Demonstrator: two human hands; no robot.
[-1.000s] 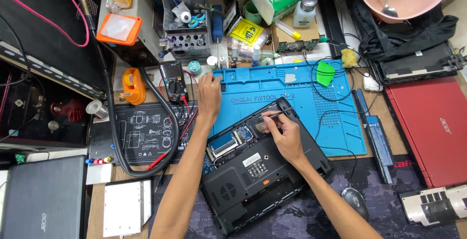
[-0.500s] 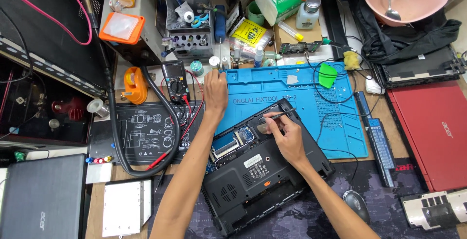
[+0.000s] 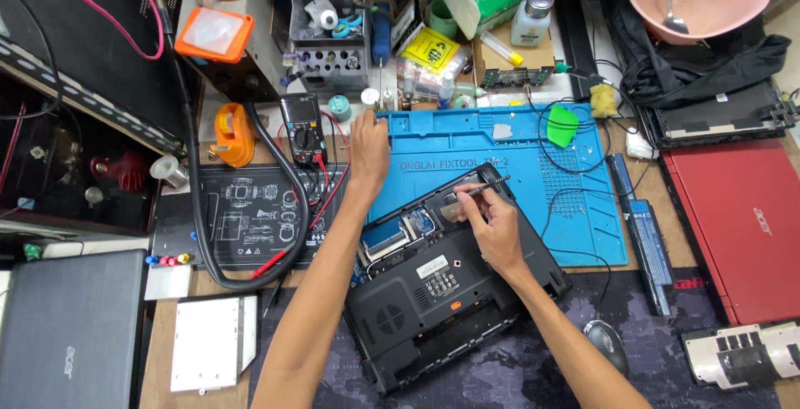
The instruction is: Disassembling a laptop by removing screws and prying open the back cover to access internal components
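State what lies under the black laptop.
The laptop rests partly on the blue mat and partly on a dark desk pad. What lies directly beneath it is covered.

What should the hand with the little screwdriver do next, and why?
Probably lower the screwdriver tip into the open laptop base. The right hand holds it tilted just above the opened corner, while the left hand rests away on the blue mat's edge, so only the right hand is ready to work.
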